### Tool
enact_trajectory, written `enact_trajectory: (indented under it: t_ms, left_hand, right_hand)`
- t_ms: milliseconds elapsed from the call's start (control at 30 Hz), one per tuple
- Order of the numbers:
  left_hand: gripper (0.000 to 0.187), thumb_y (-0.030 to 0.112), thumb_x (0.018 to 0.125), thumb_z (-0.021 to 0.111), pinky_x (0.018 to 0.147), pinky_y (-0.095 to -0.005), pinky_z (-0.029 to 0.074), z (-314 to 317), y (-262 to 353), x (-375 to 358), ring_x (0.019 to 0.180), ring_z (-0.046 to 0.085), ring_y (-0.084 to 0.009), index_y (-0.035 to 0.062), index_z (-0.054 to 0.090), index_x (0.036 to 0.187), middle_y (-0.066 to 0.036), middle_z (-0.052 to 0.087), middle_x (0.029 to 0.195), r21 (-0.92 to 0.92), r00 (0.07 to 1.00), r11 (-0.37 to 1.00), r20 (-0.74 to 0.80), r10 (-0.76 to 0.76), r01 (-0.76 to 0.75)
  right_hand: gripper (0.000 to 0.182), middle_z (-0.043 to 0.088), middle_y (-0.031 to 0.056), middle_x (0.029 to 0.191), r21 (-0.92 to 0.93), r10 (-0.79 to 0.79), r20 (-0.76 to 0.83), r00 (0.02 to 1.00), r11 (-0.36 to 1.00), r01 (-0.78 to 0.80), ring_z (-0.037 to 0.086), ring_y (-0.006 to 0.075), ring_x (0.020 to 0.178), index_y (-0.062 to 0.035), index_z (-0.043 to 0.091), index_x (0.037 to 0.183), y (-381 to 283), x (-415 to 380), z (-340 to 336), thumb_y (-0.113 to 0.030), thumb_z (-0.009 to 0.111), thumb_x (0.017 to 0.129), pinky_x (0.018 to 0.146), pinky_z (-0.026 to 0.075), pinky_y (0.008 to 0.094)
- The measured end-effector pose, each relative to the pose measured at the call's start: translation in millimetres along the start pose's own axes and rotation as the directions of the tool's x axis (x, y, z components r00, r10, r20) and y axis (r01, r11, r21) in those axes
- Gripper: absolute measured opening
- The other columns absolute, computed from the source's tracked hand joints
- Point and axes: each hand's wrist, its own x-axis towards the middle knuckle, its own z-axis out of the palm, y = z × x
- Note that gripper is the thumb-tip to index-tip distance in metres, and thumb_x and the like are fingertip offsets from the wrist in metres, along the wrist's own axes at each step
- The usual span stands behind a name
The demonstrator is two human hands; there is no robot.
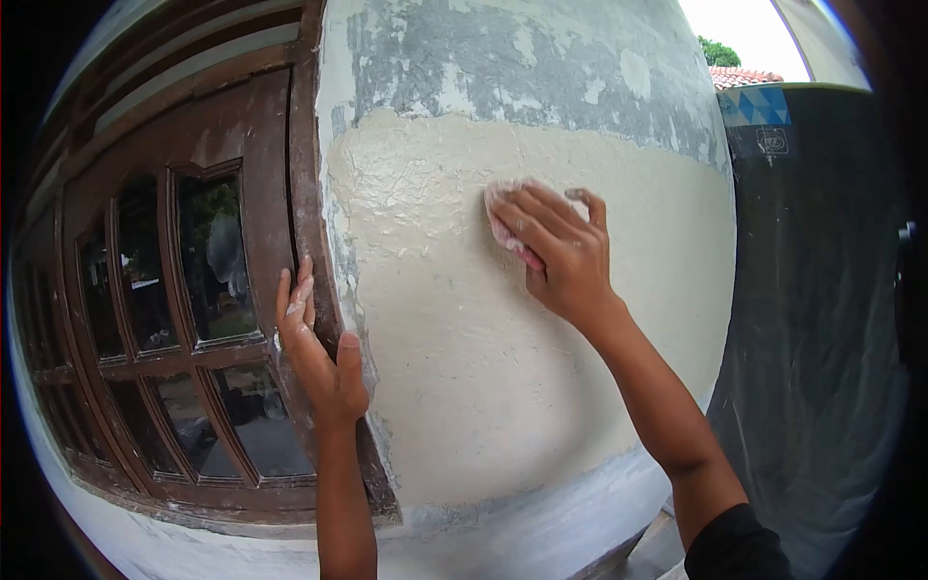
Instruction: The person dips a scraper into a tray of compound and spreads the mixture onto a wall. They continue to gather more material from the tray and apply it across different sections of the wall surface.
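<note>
My right hand (561, 242) presses a crumpled pinkish-white rag (502, 220) against the wall, its fingers closed over it. Under the rag spreads a broad cream coat (464, 338), glossy and rough at the upper left and smoother lower down. My left hand (324, 353) rests on the brown wooden window frame (307, 193), fingers stretched upward and thumb apart, holding nothing. White smears mark the fingers of that hand.
Grey, patchy wall (532, 68) borders the cream coat above. At left are dark glass panes (215, 261) in a wooden window. A black sheet (812, 319) stands at right, with red roof tiles (742, 76) beyond.
</note>
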Motion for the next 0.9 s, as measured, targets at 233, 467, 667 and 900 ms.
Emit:
enact_trajectory:
  t_ms: [233,467,667,900]
  left_hand:
    - [0.065,0.041,0.106,0.048,0.123,-0.057,0.027,-1,1,-2,0.148,0.037,-0.0449,-0.0064,0.034,0.148,-0.034,0.031,0.156,0.006,1.0,1.0,-0.001,0.006,-0.006]
    - [0.064,0.04,0.107,0.047,0.123,-0.0571,0.027,1,5,-2,0.148,0.037,-0.0455,-0.0072,0.034,0.148,-0.035,0.031,0.156,-0.008,1.0,1.0,-0.012,-0.012,0.012]
    - [0.069,0.047,0.106,0.044,0.126,-0.0522,0.022,0,1,-5,0.151,0.034,-0.0395,-0.0073,0.033,0.148,-0.033,0.037,0.156,-0.01,0.999,0.999,-0.019,-0.03,0.03]
    - [0.068,0.045,0.106,0.045,0.126,-0.0521,0.019,1,2,-6,0.151,0.033,-0.0399,-0.0075,0.034,0.148,-0.034,0.037,0.156,0.01,0.999,1.0,-0.036,-0.021,0.021]
  right_hand:
    - [0.044,0.071,0.0019,0.13,0.001,0.03,-0.021,0.999,1.0,-0.03,0.062,0.0214,0.129,-0.0153,0.068,0.13,-15,-9,19,-0.008,0.071,0.086,0.102,0.039,0.0482]
    - [0.058,0.065,0.0048,0.14,0.029,0.062,-0.037,0.997,0.998,-0.061,0.055,0.0225,0.138,-0.0157,0.065,0.138,-21,0,18,-0.001,0.07,0.082,0.114,0.032,0.0532]
    - [0.061,0.064,0.003,0.142,0.116,0.048,0.122,0.991,0.991,-0.062,0.055,0.0226,0.139,-0.0187,0.062,0.142,-39,-44,3,-0.003,0.07,0.083,0.119,0.027,0.0559]
    - [0.054,0.064,0.0033,0.143,0.055,0.064,0.028,0.998,0.996,-0.065,0.055,0.0239,0.139,-0.0173,0.065,0.137,-27,-5,23,-0.005,0.071,0.084,0.118,0.029,0.0585]
